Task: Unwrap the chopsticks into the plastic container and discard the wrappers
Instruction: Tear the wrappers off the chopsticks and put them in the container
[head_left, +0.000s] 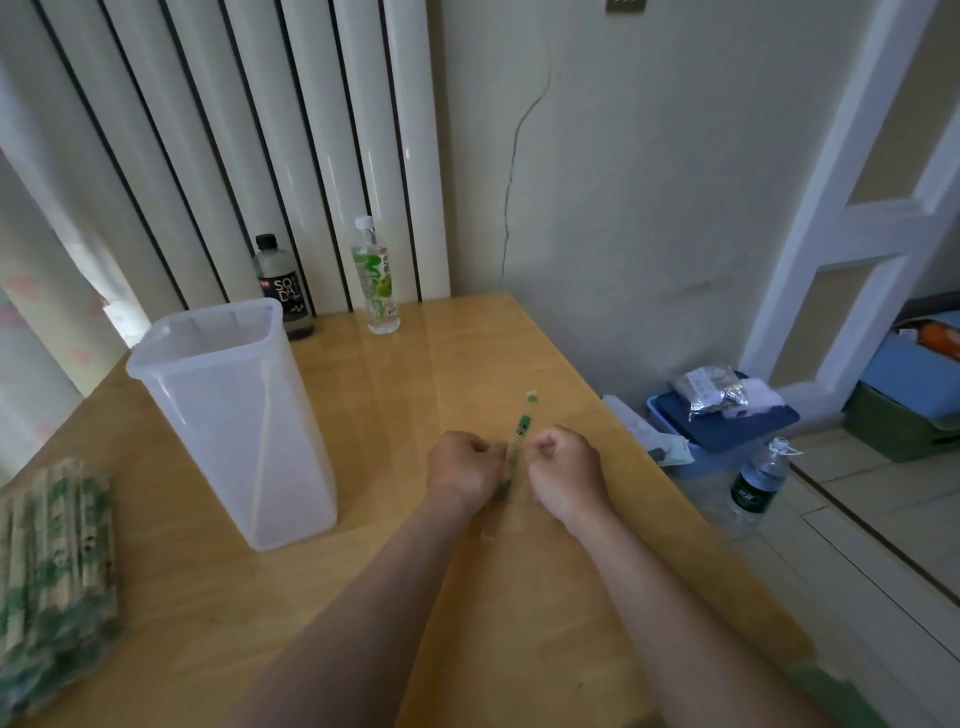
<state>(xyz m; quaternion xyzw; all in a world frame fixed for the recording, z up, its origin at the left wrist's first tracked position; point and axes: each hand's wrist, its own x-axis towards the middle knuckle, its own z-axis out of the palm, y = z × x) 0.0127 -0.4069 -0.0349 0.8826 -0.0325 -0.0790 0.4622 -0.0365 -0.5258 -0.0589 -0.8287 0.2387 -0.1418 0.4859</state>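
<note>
Green-printed wrapped chopsticks (519, 441) are pinched between the left hand (462, 467) and the right hand (566, 473), both closed on them, above the wooden table (415, 374). The clear plastic container (234, 415) stands upright at 9 o'clock from the hands. The pile of wrapped chopsticks (57, 561) lies at 8 o'clock. At 11 o'clock, a dark bottle (283, 286) reads "SODA".

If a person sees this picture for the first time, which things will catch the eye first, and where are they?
First, the left hand and right hand at the centre, both closed on one wrapped pair of chopsticks above the wooden table. Next, the tall clear plastic container standing upright to their left, then the pile of wrapped chopsticks at the table's left edge.
</note>
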